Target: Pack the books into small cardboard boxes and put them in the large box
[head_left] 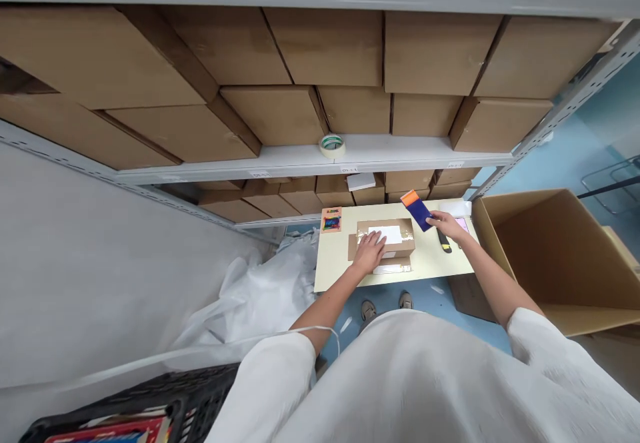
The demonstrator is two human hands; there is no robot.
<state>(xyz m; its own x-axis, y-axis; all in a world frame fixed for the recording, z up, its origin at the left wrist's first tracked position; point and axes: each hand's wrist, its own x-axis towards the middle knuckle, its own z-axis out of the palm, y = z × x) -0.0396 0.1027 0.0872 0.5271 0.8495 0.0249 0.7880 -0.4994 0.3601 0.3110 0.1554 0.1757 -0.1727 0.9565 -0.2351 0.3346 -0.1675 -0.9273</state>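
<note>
My left hand (pixel 369 252) lies with its fingers spread on a small cardboard box (pixel 407 244) that has a white label (pixel 393 234) and shiny tape on top. The box sits on a pale yellow tabletop (pixel 335 263), with an open lower flap facing me. In my right hand (pixel 447 223), pinched by one end, is a flat dark blue packet (pixel 419 214) with an orange end, held above the table right of the box. A black and yellow box cutter (pixel 444 242) rests just below that hand.
A colourful picture card (pixel 331 220) lies at the table's far left corner, and a phone (pixel 463 224) at the right. Shelves of brown boxes (pixel 354 111) rise behind, with a tape roll (pixel 333 145) on one edge. A large open carton (pixel 565 256) stands right; a black crate (pixel 200 396) lower left.
</note>
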